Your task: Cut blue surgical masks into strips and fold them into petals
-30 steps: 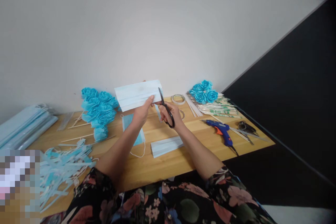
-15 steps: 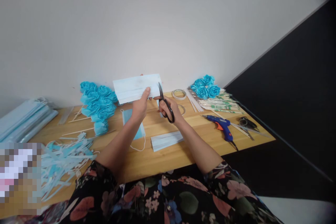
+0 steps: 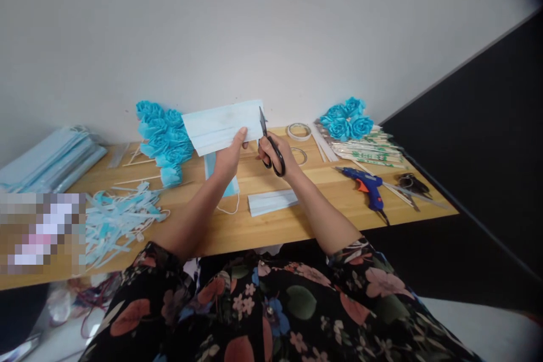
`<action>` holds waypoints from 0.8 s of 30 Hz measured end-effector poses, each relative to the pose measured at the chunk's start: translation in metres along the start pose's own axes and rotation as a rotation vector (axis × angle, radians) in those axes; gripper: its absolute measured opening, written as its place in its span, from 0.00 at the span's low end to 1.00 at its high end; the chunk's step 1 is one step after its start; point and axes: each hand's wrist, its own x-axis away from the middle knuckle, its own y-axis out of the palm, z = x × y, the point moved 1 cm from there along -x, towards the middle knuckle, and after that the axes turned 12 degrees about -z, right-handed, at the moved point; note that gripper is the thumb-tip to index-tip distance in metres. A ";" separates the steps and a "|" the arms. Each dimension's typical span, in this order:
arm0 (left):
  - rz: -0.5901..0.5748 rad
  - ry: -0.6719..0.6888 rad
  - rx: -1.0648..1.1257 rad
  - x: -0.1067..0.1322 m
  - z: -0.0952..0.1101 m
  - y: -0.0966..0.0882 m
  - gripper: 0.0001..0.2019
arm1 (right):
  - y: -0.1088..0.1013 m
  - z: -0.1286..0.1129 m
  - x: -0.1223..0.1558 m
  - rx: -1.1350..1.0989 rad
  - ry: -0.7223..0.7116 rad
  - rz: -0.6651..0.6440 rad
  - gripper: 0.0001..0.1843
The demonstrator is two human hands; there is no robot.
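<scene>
My left hand (image 3: 231, 154) grips a pale blue face mask (image 3: 220, 124) by its lower edge, thumb on the near side, holding it up above the table. My right hand (image 3: 278, 154) is closed around black-handled scissors (image 3: 275, 153), whose blades point upward at the right end of that mask. Below my left hand a blue mask (image 3: 230, 186) with an ear loop lies partly hidden by the wrist. Near my right forearm a trimmed pale mask piece (image 3: 271, 202) rests flat on the wood.
Blue fabric roses (image 3: 163, 138) stand at back left, more roses (image 3: 348, 120) at back right on wrapped sticks (image 3: 373, 150). Cut strips (image 3: 123, 220) and stacked masks (image 3: 51, 158) lie left. Tape rolls (image 3: 299, 132), a blue glue gun (image 3: 365, 181) and black pliers-like tool (image 3: 411, 184) lie right.
The camera view has tilted downward, so the tabletop sits higher in the picture. The scissor blades have moved up along the mask's right end, and they look more closed.
</scene>
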 end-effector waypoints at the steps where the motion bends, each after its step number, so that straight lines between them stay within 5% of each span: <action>1: -0.011 0.003 -0.054 0.005 0.004 -0.002 0.24 | 0.002 0.000 0.000 -0.001 0.005 -0.003 0.32; 18: -0.064 -0.094 -0.170 0.013 0.011 -0.013 0.24 | 0.011 0.005 0.000 -0.003 -0.010 0.006 0.31; 24: -0.119 0.040 -0.148 0.004 -0.003 -0.006 0.23 | 0.008 0.008 0.001 -0.016 -0.009 0.069 0.30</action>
